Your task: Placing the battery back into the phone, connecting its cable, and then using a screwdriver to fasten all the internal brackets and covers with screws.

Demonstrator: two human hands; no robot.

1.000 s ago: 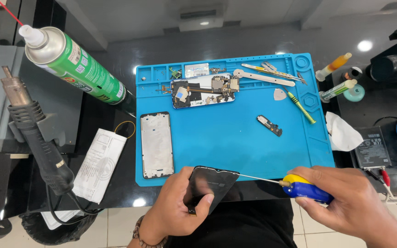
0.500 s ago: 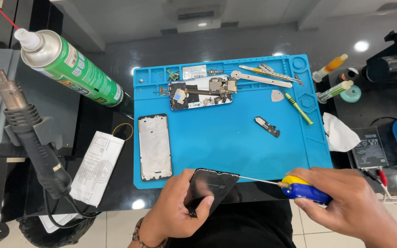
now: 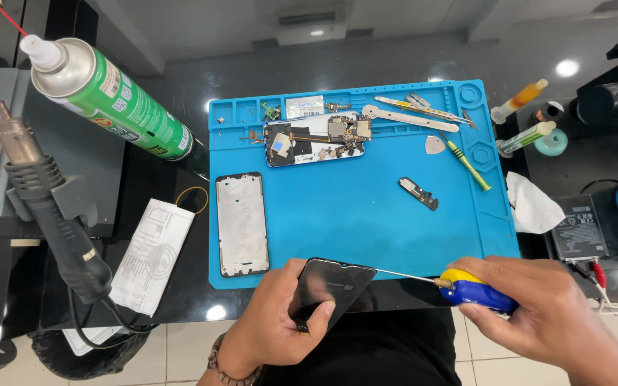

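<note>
Currently the left hand (image 3: 270, 325) grips a dark phone panel (image 3: 330, 289) just off the near edge of the blue mat (image 3: 352, 221), tilting it so its top edge faces the tool. The right hand (image 3: 538, 314) is closed around a screwdriver (image 3: 466, 287), whose thin shaft touches the panel's upper corner. A silver frame (image 3: 242, 223) lies at the mat's near-left corner; an opened phone (image 3: 314, 139) sits toward the far edge, with tweezers (image 3: 423, 109) kept in the far tray. The screwdriver tip is too fine to resolve. The spray can (image 3: 109, 96) is cut off at its base.
</note>
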